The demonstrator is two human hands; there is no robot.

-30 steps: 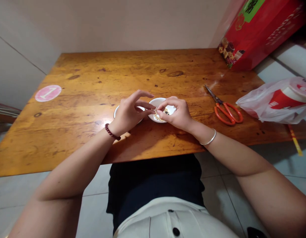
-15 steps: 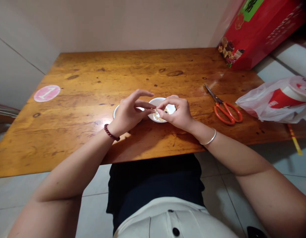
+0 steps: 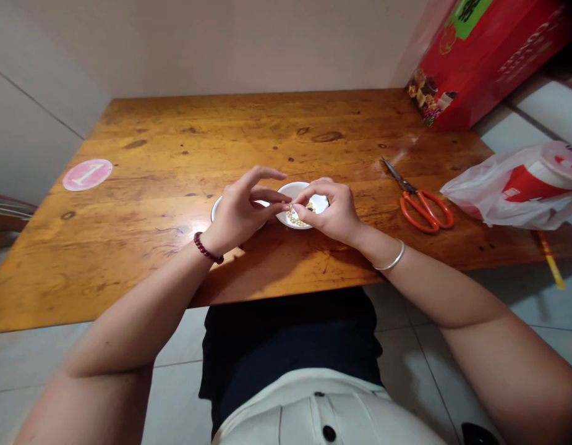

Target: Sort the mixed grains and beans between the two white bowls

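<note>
Small pale-yellow beads (image 3: 295,219) lie in a curved row in a white bowl (image 3: 298,187); whether they are strung I cannot tell. Over the bowl's left rim, my left hand (image 3: 246,204) pinches at the beads with thumb and a finger, its index finger raised. My right hand (image 3: 329,207) meets it from the other side, thumb and forefinger pressed together on the same spot. What lies right between the fingertips is mostly hidden. A second white bowl (image 3: 215,209) is largely covered by my left hand. One dark speck shows beside my right thumb.
Orange-handled scissors (image 3: 425,207) lie to the right on the wooden table (image 3: 230,136). Beyond them are a plastic bag (image 3: 475,185) with a red-and-white cup (image 3: 540,176) and a red box (image 3: 490,68). A round pink sticker (image 3: 88,175) marked 1 is at the left.
Almost nothing differs. Both hands keep their pinch over the bowl, with only a very slight shift of the left fingers.
</note>
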